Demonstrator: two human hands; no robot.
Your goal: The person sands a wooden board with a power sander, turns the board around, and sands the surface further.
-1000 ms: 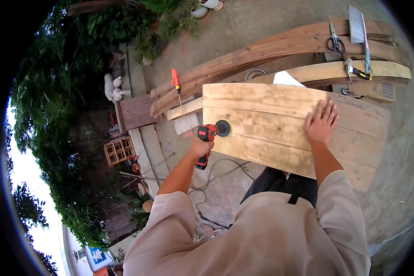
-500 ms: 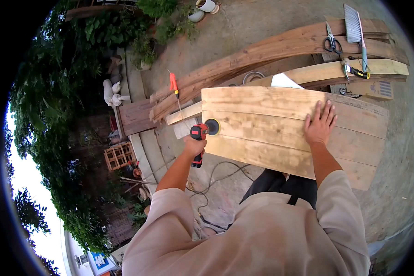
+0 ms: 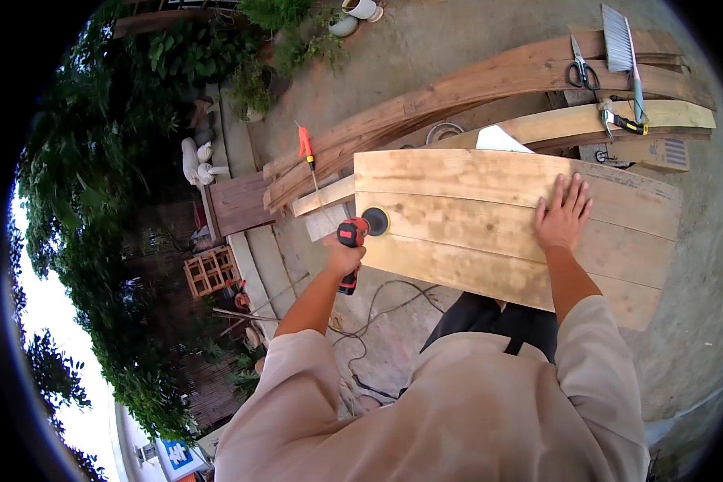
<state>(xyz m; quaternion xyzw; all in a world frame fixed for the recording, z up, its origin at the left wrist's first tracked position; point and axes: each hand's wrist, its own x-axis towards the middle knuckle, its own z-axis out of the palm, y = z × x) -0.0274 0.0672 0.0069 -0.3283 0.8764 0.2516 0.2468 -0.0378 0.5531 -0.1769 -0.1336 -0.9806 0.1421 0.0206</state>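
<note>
My left hand (image 3: 345, 255) is wrapped round the grip of a red and black power tool (image 3: 351, 233). The tool's round sanding disc (image 3: 376, 221), dark with a yellow rim, rests against the left end of a wooden panel (image 3: 458, 213). The panel is made of several joined planks, yellowish on the left and paler, greyer on the right. My right hand (image 3: 563, 218) lies flat on the panel's right part, fingers spread, holding nothing.
Long boards (image 3: 458, 87) lie beyond the panel, with scissors (image 3: 582, 68), a brush (image 3: 618, 44) and a yellow-black handled tool (image 3: 625, 124) on them. An orange tool (image 3: 304, 143) is at their left end. A cable (image 3: 367, 321) runs over the ground.
The power tool and my left hand moved left along the panel, then slightly back right over the last half second. My right hand has stayed in place on the panel.
</note>
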